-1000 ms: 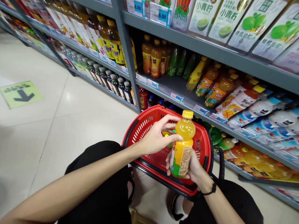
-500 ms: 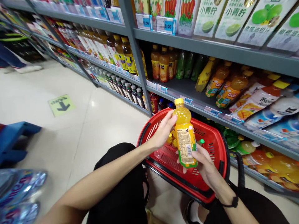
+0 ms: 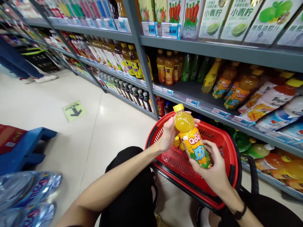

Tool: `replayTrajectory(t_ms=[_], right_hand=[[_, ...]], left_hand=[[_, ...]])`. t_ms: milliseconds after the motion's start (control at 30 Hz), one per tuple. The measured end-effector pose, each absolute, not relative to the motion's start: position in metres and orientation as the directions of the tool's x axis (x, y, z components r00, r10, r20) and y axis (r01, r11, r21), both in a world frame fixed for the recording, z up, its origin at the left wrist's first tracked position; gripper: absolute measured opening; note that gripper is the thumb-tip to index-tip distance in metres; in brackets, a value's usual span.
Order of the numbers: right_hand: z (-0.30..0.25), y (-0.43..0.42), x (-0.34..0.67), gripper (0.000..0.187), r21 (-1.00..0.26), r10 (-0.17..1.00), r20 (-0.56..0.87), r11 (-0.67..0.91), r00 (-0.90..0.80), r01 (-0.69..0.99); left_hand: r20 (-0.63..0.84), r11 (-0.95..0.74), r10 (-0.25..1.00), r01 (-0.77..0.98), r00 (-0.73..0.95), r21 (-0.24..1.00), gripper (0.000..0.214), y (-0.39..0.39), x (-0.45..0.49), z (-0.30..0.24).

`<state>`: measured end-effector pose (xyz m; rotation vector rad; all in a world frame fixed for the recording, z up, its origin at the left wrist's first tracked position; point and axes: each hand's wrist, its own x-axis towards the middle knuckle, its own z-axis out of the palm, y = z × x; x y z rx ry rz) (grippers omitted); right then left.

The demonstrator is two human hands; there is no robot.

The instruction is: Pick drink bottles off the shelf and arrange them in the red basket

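Note:
A yellow juice bottle (image 3: 184, 121) with a yellow cap and an orange Qoo label is tilted, its cap toward the upper left, above the red shopping basket (image 3: 227, 192). My left hand (image 3: 168, 134) is closed around its upper part, thumb on the near side, fingertips showing behind the bottle. Around its lower end wraps my right hand (image 3: 214, 167), thumb on the label's edge. Inside the basket, partly hidden by my left hand and the bottle, lie yellow items (image 3: 177, 142) that look like small bottles.
Drink shelves (image 3: 184, 91) run along the far side, with more Qoo bottles (image 3: 239, 94) to the right. A blue pallet (image 3: 42, 135) and shrink-wrapped water bottles (image 3: 26, 192) are at left. Another person's legs (image 3: 21, 63) and a black crate (image 3: 39, 60) show farther back.
The bottle has turned from its back label to its Qoo front and tilted more. My left hand's fingers have come around behind it. The camera view has shifted slightly left.

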<state>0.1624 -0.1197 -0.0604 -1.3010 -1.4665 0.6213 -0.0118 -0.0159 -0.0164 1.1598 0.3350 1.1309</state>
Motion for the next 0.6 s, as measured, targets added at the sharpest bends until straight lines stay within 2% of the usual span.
replayTrajectory(t_ms=[200,400,500,600], right_hand=[[-0.055,-0.122,0.163,0.057,-0.738,0.877,0.468,0.319,0.110,0.595],[-0.059,-0.116,0.175,0.058,-0.541,0.814,0.578,0.334,0.052,0.772],[-0.064,-0.113,0.178,0.063,-0.473,0.875,0.481,0.309,-0.052,0.825],[-0.064,-0.110,0.177,0.066,-0.450,0.960,0.257,0.218,-0.109,0.866]], left_hand=[[0.315,-0.028,0.838,-0.542,0.446,0.840,0.089,-0.016,-0.011,-0.008],[0.345,-0.074,0.836,-0.535,0.427,0.842,0.072,-0.009,-0.011,-0.012],[0.317,-0.090,0.833,-0.455,0.454,0.886,0.065,-0.005,-0.010,-0.020],[0.245,-0.102,0.831,-0.295,0.500,0.950,0.064,0.000,-0.012,-0.025]])
